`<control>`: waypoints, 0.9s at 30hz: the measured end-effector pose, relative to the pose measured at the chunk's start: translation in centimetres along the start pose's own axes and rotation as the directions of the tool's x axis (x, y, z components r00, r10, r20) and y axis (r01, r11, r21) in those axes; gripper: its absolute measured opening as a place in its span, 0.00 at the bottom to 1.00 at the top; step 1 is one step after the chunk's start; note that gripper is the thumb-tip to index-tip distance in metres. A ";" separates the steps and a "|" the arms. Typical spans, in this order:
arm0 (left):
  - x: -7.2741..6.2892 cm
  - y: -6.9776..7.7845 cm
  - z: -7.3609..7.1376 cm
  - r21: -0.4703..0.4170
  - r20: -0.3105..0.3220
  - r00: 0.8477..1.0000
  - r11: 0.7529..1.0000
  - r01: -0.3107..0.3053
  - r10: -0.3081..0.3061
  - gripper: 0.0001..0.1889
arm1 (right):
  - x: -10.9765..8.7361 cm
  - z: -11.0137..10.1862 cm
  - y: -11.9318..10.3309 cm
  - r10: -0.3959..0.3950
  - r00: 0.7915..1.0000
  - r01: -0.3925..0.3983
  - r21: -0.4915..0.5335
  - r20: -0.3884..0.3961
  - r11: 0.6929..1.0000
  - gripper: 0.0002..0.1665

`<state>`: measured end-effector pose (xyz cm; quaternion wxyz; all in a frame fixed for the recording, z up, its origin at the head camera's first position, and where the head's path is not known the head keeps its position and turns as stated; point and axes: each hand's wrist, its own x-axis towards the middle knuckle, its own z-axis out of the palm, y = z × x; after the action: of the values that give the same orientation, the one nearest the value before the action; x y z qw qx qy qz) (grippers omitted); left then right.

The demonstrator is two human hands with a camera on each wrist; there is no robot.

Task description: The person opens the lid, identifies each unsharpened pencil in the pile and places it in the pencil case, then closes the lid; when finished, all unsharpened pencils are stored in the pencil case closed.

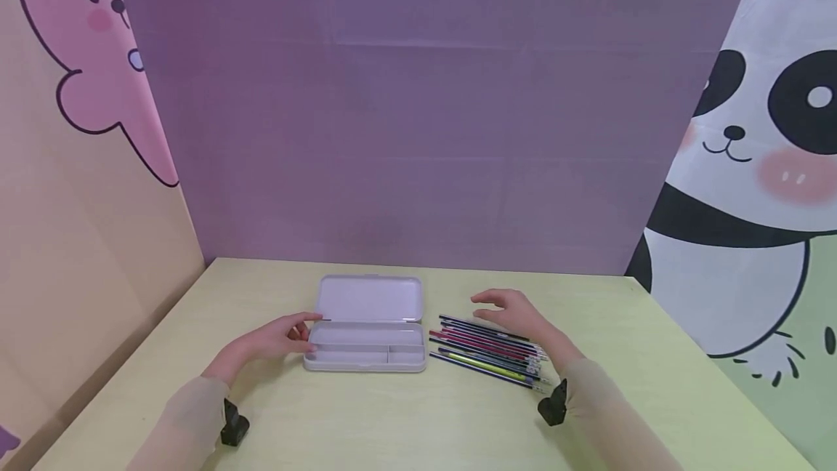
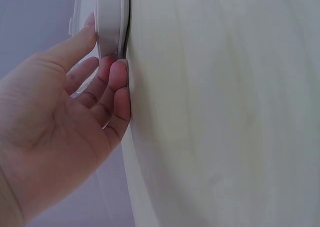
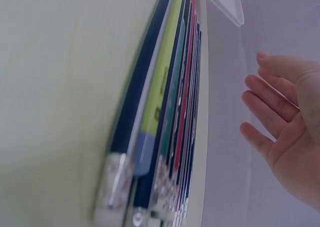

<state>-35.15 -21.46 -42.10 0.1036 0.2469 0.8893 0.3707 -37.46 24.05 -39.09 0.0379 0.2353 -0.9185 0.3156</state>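
At the far left, a pink cartoon figure (image 1: 85, 27) shows on the wall (image 1: 85, 238). A pale sleeve (image 1: 189, 416) comes in below it, with a black device (image 1: 234, 424) at the wrist. The left hand (image 1: 275, 338) grips the left end of the case (image 1: 365, 367), its thumb over the rim and its other fingers bent against the end. The case lies on the table (image 1: 366, 416), left of the pencils, its lid (image 1: 370, 299) tipped back on the far side. A small divider (image 1: 389, 354) splits the near part of the tray. Behind the table hangs a purple sheet (image 1: 418, 115).

Just right of the case, the pencils (image 1: 484, 347) lie side by side: dark blue, red, teal, yellow-green. The right hand (image 1: 513, 311) holds nothing; its fingers are spread and lightly bent, apart from the pencils at their far side. Another black device (image 1: 554, 404) sits on that wrist. At the far right stands a painted panda (image 1: 726, 173).
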 end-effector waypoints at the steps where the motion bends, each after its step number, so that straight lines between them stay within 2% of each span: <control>1: 0.0 -0.1 0.0 -0.002 -0.001 1.000 1.000 0.005 -0.005 0.35 | -0.1 -0.1 0.1 0.001 1.000 -0.001 0.003 0.000 1.000 0.22; 8: -0.1 -0.3 -0.3 0.004 -0.015 1.000 1.000 0.006 -0.006 0.42 | -0.5 -0.7 1.0 -0.006 1.000 0.006 -0.032 0.006 0.999 0.22; 12: 0.2 -0.4 -0.1 -0.023 -0.024 0.998 0.998 0.052 -0.053 0.41 | -0.8 -1.0 1.7 -0.005 1.000 0.005 -0.051 0.000 0.999 0.22; 19: 0.3 -0.3 0.0 -0.023 -0.023 0.999 0.999 0.029 -0.029 0.35 | -1.5 -1.4 2.9 -0.002 1.000 0.002 -0.071 0.002 0.997 0.19; 27: 0.3 -0.2 0.0 -0.025 -0.034 0.998 0.999 0.045 -0.046 0.34 | -2.5 -2.1 3.3 0.015 1.000 -0.014 -0.101 0.011 0.995 0.18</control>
<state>-35.46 -21.45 -42.21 0.0996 0.2189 0.8919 0.3831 -36.95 28.63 -39.81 0.0420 0.2282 -0.9351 0.2677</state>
